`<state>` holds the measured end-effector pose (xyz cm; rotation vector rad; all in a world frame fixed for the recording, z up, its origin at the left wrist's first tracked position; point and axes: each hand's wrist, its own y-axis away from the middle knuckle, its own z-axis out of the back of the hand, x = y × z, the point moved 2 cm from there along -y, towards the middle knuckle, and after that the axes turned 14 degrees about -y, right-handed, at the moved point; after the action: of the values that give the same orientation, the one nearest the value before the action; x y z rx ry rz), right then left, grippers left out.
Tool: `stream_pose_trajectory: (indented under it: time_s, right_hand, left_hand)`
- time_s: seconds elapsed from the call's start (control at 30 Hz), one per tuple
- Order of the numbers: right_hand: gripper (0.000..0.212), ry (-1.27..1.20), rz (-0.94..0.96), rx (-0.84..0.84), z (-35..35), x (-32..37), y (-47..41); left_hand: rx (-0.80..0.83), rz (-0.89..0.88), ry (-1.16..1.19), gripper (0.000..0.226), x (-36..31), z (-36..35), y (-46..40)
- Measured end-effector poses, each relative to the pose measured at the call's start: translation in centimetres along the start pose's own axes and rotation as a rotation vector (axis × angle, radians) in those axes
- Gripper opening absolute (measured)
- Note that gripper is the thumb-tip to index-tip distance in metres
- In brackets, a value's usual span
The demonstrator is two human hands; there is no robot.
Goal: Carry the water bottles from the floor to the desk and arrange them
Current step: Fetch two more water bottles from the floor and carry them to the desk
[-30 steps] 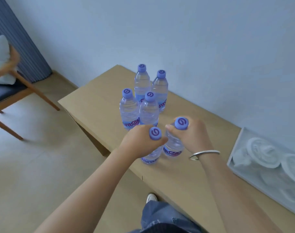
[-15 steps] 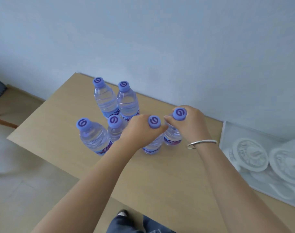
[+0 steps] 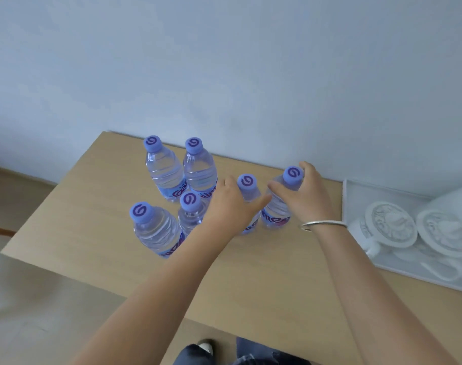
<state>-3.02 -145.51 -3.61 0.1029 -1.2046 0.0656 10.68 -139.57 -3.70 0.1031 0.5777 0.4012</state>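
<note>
A: Two bottles are in hand, both upright on the bench [image 3: 264, 280], side by side just right of the four standing ones [image 3: 171, 196]

B: Which grip has which?

A: Left hand [image 3: 231, 206] wraps the inner bottle [image 3: 248, 191] below its cap; right hand [image 3: 307, 198] curls round the outer bottle [image 3: 278, 206], nearest the white tray [image 3: 356, 191]. Both axes run straight up from the grips

Six bottles, two hands, one counter, one tray.

Six clear plastic water bottles with purple caps [image 3: 164, 169] stand on one light wooden counter [image 3: 92, 206]: four in a cluster at the left, two under the hands. Two bare hands show, a left hand [image 3: 231, 209] and a right hand [image 3: 307, 198], with one silver bangle [image 3: 323, 224] on the right wrist. One white tray [image 3: 356, 188] holds two round white lidded items [image 3: 390, 223].
</note>
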Motion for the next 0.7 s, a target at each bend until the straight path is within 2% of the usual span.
stream_pose_trajectory:
  time_s: [0.1, 0.2, 0.37, 0.47, 0.57, 0.7]
  right_hand:
    - [0.065, -0.017, -0.07, -0.061, 0.2, 0.0, 2.0]
    - [0.046, -0.017, -0.098, -0.07, 0.3, 0.1, 4.8]
    - [0.044, 0.11, -0.188, -0.126, -0.3, -0.8, 11.1]
    - [0.045, 0.137, -0.29, -0.182, 0.0, -2.2, 15.3]
    - [0.039, 0.148, -0.375, -0.281, 1.8, -3.3, 19.9]
    - [0.038, 0.116, -0.497, -0.503, 6.0, -4.4, 26.9]
  left_hand:
    - [0.057, -0.07, -0.057, 0.072, 0.5, -0.2, 1.3]
    - [0.117, -0.14, -0.071, 0.083, 1.3, -0.4, 3.1]
    - [0.237, -0.269, -0.173, 0.058, 3.0, -0.8, 6.0]
    - [0.289, -0.415, -0.272, 0.064, 3.0, -1.7, 7.8]
    - [0.361, -0.556, -0.328, 0.066, 1.6, -3.1, 10.4]
    - [0.466, -0.784, -0.384, 0.064, -1.6, -5.7, 15.2]
